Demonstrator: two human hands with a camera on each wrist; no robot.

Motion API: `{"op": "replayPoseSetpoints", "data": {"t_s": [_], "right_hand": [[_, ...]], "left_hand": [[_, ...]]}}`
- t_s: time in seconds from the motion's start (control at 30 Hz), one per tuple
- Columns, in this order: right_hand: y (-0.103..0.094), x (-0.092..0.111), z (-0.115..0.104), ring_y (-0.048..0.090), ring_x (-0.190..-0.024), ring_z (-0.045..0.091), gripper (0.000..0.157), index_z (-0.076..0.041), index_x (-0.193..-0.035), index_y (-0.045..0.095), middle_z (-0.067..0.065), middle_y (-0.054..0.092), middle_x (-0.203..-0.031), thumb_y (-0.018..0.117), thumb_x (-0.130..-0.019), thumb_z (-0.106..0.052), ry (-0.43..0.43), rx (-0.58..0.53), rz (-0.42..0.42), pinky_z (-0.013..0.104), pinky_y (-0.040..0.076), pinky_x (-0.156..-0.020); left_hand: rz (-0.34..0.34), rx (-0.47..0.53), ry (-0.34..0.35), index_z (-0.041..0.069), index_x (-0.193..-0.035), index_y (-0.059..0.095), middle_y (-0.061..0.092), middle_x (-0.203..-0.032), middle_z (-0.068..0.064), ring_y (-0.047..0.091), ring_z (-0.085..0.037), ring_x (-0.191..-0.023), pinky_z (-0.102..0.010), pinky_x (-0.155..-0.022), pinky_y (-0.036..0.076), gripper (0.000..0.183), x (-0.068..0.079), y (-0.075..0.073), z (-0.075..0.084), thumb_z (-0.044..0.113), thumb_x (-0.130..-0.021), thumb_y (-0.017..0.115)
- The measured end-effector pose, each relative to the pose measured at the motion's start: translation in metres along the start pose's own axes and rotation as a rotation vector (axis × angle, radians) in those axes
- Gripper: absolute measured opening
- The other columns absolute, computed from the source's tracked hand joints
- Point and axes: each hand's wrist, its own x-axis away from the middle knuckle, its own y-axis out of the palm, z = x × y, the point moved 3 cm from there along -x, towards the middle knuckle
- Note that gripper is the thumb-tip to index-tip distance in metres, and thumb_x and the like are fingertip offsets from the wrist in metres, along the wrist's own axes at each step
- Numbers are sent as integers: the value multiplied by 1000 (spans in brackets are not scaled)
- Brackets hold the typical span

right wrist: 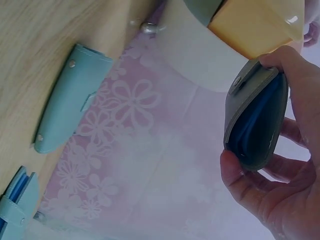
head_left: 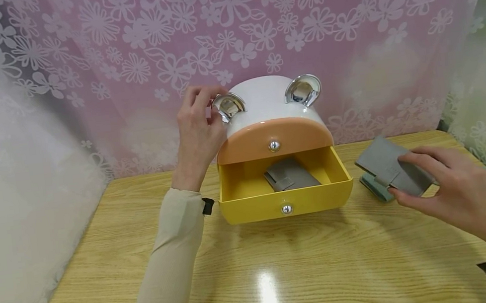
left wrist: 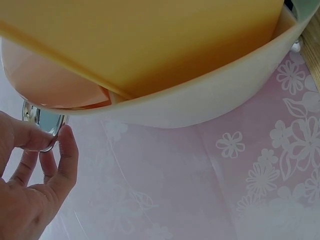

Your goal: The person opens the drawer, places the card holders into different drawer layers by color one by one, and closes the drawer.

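Observation:
My left hand [head_left: 199, 134] pinches the silver left ear [head_left: 230, 106] of a small drawer box [head_left: 266, 96] with a white top. In the left wrist view, thumb and fingers close round that ear. The lower yellow drawer [head_left: 254, 210] is pulled out, and a grey snap wallet [head_left: 292, 173] lies inside it. To the right, my right hand [head_left: 468, 191] grips another grey wallet [head_left: 391, 167] between thumb and fingers, above the table. Its opening and blue inside face the right wrist view. Below it lies a teal wallet [right wrist: 72, 100], partly hidden in the head view.
A second teal wallet [right wrist: 17, 205] lies near the table's right edge. The orange upper drawer [head_left: 247, 146] is closed. A flowered pink curtain [head_left: 127, 84] hangs behind the wooden table [head_left: 249, 281], with pale cloth at both sides.

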Motion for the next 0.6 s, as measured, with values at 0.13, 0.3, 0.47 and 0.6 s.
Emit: {"op": "replayPoseSetpoints", "data": {"t_s": [0.13,0.3,0.47,0.6], "right_hand": [[-3,-4,-3,63,-82,35,83,-1,-105,72,20,70,-100,43,-91,-77,5,4,5,32,45,-56],[-8,-7,-8,62,-84,35,83,-2,-106,71,19,69,-101,42,-91,-78,16,16,6,32,46,-56],[-13,-11,-14,63,-87,36,83,-3,-107,72,20,69,-104,42,-91,-79,31,25,-3,35,48,-56],[-16,-14,-20,63,-87,36,83,-3,-108,72,20,69,-105,40,-92,-79,15,39,-10,41,50,-56]], "left_hand": [[3,8,0,9,-113,70,59,-111,-13,62,-24,-98,-33,-76,63,29,0,0,0,-4,-94,53],[3,11,-1,9,-113,70,59,-110,-13,62,-24,-98,-33,-76,63,29,0,0,0,-4,-94,52],[1,16,-3,8,-113,70,59,-111,-14,61,-24,-98,-33,-76,63,29,0,0,0,-5,-94,52],[3,16,-1,8,-113,70,59,-110,-14,62,-25,-98,-34,-76,63,29,0,-1,0,-5,-94,52]]}}
